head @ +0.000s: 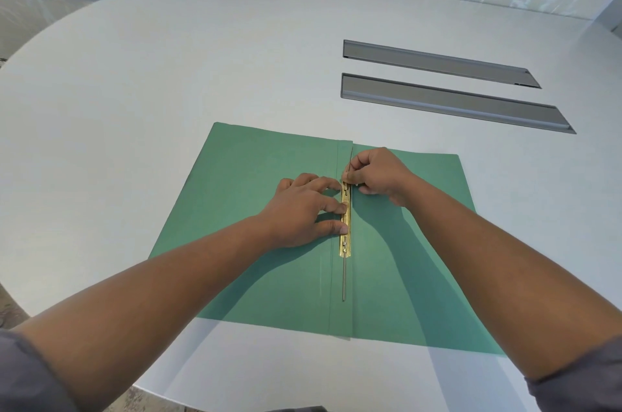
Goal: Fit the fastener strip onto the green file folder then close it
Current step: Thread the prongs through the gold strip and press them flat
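Pressing brass fastener strip (pixel 345 219) flat on open green folder (pixel 242 182), left hand (pixel 303 209) fingers spread; right hand (pixel 377 174) pinches its far prong. No readable writing.

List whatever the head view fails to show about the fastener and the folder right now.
- Far end of the fastener strip: covered by the right hand, so whether its far prong is locked cannot be told.
- Strip's left edge: partly under the left hand fingertips.
- Green file folder: near right corner is hidden by the right forearm.
- Holes in the folder's spine: not visible under the strip.
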The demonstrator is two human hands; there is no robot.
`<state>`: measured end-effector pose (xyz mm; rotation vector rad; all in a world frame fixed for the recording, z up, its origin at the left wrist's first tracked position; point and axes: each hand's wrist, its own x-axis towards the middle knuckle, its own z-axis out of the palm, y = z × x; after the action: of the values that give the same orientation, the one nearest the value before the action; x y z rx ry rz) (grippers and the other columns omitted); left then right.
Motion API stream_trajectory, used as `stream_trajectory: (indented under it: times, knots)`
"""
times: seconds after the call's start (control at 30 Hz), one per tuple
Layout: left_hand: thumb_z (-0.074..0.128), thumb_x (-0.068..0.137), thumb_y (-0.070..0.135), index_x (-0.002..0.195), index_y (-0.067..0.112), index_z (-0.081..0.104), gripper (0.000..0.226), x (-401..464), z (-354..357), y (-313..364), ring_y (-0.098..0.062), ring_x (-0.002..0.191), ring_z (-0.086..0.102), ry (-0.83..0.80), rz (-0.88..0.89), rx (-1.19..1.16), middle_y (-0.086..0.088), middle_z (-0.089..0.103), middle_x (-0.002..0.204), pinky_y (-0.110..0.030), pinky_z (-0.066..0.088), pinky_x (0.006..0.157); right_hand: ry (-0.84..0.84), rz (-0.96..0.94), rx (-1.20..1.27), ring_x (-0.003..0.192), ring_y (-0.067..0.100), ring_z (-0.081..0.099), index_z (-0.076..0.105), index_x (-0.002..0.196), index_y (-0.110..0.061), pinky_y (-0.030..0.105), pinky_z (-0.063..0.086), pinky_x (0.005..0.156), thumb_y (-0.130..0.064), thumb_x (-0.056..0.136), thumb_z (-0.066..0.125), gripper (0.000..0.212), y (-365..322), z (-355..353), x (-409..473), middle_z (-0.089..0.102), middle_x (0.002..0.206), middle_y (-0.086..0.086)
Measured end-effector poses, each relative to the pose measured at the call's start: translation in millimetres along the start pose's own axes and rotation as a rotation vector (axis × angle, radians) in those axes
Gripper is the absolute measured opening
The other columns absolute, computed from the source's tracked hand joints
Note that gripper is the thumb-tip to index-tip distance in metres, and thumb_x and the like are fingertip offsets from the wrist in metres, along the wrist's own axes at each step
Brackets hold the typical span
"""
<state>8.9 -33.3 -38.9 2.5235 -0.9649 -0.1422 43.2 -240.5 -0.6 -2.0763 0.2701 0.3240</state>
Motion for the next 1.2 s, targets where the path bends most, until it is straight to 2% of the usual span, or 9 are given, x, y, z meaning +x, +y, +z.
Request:
stream_trajectory:
  times: [0.07, 0.17, 0.33, 0.5, 0.63, 0.8, 0.97, 1.07, 1.2]
  knots:
    - [0.052, 0.083, 0.077, 0.123, 0.048, 0.067, 0.052, 0.1, 0.8, -1.0, -0.019, 0.139, 0.030, -0.007, 0.004, 0.009, 0.017, 0.041, 0.156, -0.043, 0.023, 0.099, -0.007, 0.011, 0.024, 0.069, 0.015, 0.060, 0.070, 0.086, 0.000, 0.022, 0.053, 0.057, -0.002, 0.084, 0.077, 0.007, -0.5, -0.8, 0.5, 0.070, 0.084, 0.010]
    - [0.049, 0.083, 0.080, 0.125, 0.048, 0.064, 0.055, 1.5, 0.6, -2.3, -0.018, 0.138, 0.029, -0.027, 0.013, 0.032, 0.021, 0.035, 0.160, -0.040, 0.021, 0.094, 0.000, 0.017, 0.058, 0.066, 0.012, 0.061, 0.070, 0.079, -0.006, 0.018, 0.053, 0.052, 0.000, 0.082, 0.077, 0.010, 0.4, -0.2, 2.0, 0.072, 0.081, 0.006]
    - [0.049, 0.082, 0.081, 0.123, 0.048, 0.064, 0.055, 2.5, 0.4, -2.8, -0.014, 0.136, 0.030, -0.020, 0.005, 0.021, 0.025, 0.040, 0.156, -0.037, 0.021, 0.093, 0.033, 0.036, 0.093, 0.080, 0.016, 0.069, 0.068, 0.073, -0.012, 0.019, 0.054, 0.055, 0.000, 0.080, 0.078, 0.017, 3.0, 0.1, 4.2, 0.077, 0.094, 0.011]
    - [0.052, 0.082, 0.080, 0.124, 0.048, 0.063, 0.054, 2.8, -0.6, -1.8, -0.014, 0.137, 0.030, -0.028, -0.007, 0.012, 0.027, 0.040, 0.155, -0.038, 0.022, 0.095, 0.036, 0.035, 0.097, 0.081, 0.017, 0.069, 0.066, 0.074, -0.010, 0.019, 0.055, 0.055, 0.001, 0.081, 0.077, 0.017, 3.0, -0.3, 3.5, 0.075, 0.091, 0.009]
    - [0.052, 0.082, 0.079, 0.124, 0.048, 0.063, 0.053, 2.7, -0.8, -1.4, -0.015, 0.137, 0.030, -0.033, -0.005, 0.012, 0.026, 0.039, 0.156, -0.039, 0.023, 0.095, 0.038, 0.008, 0.065, 0.075, 0.016, 0.065, 0.067, 0.084, -0.006, 0.020, 0.056, 0.056, 0.001, 0.080, 0.078, 0.014, 3.6, 1.1, 1.0, 0.068, 0.084, 0.009]
    - [0.053, 0.082, 0.079, 0.122, 0.048, 0.063, 0.052, 3.4, -1.5, -1.8, -0.015, 0.137, 0.030, -0.039, -0.007, 0.015, 0.027, 0.039, 0.156, -0.038, 0.022, 0.094, 0.081, -0.038, 0.095, 0.070, 0.017, 0.060, 0.058, 0.115, -0.015, 0.022, 0.055, 0.056, -0.001, 0.079, 0.080, 0.045, 6.8, 3.5, -2.7, 0.055, 0.083, 0.008]
    - [0.053, 0.080, 0.080, 0.124, 0.048, 0.062, 0.055, 3.6, -0.3, -2.4, -0.016, 0.137, 0.030, -0.035, -0.016, -0.005, 0.027, 0.039, 0.155, -0.043, 0.026, 0.099, 0.097, -0.105, 0.018, 0.068, 0.013, 0.060, 0.069, 0.111, -0.015, 0.020, 0.054, 0.059, -0.007, 0.082, 0.081, 0.032, 12.6, 4.9, -4.4, 0.056, 0.077, 0.003]
    - [0.054, 0.079, 0.080, 0.125, 0.048, 0.062, 0.056, 3.7, 0.6, -3.6, -0.015, 0.137, 0.030, -0.029, -0.018, -0.017, 0.027, 0.040, 0.155, -0.042, 0.025, 0.098, 0.138, -0.159, -0.068, 0.066, 0.011, 0.061, 0.072, 0.116, -0.015, 0.019, 0.056, 0.058, -0.012, 0.084, 0.080, 0.032, 15.5, 6.2, -7.1, 0.057, 0.074, -0.001]
    - [0.054, 0.079, 0.080, 0.125, 0.049, 0.063, 0.057, 2.5, 4.1, -5.7, -0.014, 0.138, 0.029, -0.016, -0.029, -0.050, 0.027, 0.040, 0.154, -0.039, 0.021, 0.097, 0.204, -0.237, -0.179, 0.059, 0.011, 0.062, 0.072, 0.119, -0.015, 0.036, 0.060, 0.076, -0.019, 0.087, 0.077, 0.033, 18.3, 8.7, -15.0, 0.065, 0.069, -0.003]
